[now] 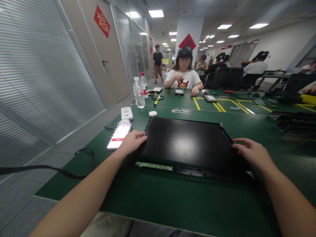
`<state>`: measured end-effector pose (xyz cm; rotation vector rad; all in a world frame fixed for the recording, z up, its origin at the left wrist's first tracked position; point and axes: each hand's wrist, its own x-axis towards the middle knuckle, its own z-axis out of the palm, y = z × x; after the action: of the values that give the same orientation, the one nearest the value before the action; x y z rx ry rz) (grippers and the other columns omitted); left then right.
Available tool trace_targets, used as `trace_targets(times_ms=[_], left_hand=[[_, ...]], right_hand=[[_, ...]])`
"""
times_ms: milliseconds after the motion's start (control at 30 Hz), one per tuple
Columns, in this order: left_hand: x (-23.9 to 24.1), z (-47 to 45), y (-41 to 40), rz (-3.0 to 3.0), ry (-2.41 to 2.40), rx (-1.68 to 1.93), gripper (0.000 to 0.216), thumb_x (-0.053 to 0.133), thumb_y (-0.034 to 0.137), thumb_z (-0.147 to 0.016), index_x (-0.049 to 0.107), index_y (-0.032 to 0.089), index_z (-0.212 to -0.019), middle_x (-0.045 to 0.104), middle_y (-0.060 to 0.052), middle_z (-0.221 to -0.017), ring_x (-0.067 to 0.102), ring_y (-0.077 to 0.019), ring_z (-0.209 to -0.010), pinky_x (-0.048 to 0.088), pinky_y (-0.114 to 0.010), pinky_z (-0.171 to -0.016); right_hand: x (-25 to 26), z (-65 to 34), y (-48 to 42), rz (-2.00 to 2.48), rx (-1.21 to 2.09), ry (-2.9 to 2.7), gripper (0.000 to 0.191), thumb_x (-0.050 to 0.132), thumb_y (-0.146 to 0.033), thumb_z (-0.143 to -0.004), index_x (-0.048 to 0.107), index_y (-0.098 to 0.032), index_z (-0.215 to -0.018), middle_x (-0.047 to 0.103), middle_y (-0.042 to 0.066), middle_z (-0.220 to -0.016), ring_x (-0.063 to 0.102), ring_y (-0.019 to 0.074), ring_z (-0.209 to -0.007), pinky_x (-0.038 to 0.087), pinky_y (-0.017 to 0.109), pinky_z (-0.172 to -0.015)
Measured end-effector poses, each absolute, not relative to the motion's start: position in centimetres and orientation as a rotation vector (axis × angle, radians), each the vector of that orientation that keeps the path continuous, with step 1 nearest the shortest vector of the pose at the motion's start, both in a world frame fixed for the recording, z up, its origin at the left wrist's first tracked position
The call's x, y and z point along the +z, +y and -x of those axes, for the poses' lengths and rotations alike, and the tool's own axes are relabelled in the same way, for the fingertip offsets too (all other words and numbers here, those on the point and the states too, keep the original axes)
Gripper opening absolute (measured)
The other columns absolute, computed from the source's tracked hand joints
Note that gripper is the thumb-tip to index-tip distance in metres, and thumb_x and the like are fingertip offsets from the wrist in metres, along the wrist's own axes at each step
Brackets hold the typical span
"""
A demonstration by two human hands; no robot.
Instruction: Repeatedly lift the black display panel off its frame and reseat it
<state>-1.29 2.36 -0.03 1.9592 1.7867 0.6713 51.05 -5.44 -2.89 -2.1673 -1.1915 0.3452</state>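
A large black display panel point(182, 141) lies in front of me, its near edge raised from a dark frame point(192, 171). Along the near edge a green circuit board strip point(154, 166) shows. My left hand point(133, 141) grips the panel's left edge, thumb and fingers closed on it. On the opposite side my right hand point(249, 149) pinches the right edge between thumb and fingers. The undersides of the panel and some fingertips are hidden.
Left of the panel lie a lit phone point(119, 135), a white power bank point(126, 113) and a white earbud case point(152, 113). Two bottles point(139, 93) stand behind. Across the green table point(197, 204) a co-worker point(184, 74) handles a small drive point(179, 92). Dark panels point(293, 123) lie at right.
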Motion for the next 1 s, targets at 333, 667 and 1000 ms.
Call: trace_targets(times_ms=[333, 667, 1000], left_hand=[[-0.2, 1.5, 2.5, -2.137, 1.787, 0.543, 0.049, 0.068, 0.060, -0.089, 0.092, 0.024, -0.111, 0.080, -0.012, -0.106, 0.074, -0.0330, -0.092, 0.058, -0.039, -0.085], [-0.4, 1.5, 2.6, -2.200, 1.770, 0.485, 0.038, 0.071, 0.055, -0.090, 0.091, 0.025, -0.099, 0.081, -0.010, -0.102, 0.075, -0.0326, -0.093, 0.057, -0.037, -0.083], [-0.2, 1.4, 2.5, -2.263, 1.781, 0.420, 0.042, 0.068, 0.057, -0.093, 0.090, 0.023, -0.100, 0.076, -0.012, -0.101, 0.074, -0.0321, -0.093, 0.056, -0.037, -0.083]], right_hand=[[-3.6, -51.9, -5.4, 2.085, 0.328, -1.230, 0.046, 0.072, -0.058, -0.067, 0.084, -0.027, -0.099, 0.076, 0.005, -0.066, 0.071, 0.0296, -0.062, 0.051, 0.044, -0.066], [-3.5, -51.8, -5.4, 2.098, 0.338, -1.230, 0.044, 0.072, -0.055, -0.069, 0.084, -0.026, -0.099, 0.076, 0.006, -0.069, 0.070, 0.0290, -0.064, 0.053, 0.043, -0.068], [-2.7, -51.3, -5.6, 2.152, 0.395, -1.202, 0.045, 0.071, -0.054, -0.070, 0.083, -0.026, -0.103, 0.076, 0.007, -0.071, 0.072, 0.0308, -0.071, 0.055, 0.046, -0.076]])
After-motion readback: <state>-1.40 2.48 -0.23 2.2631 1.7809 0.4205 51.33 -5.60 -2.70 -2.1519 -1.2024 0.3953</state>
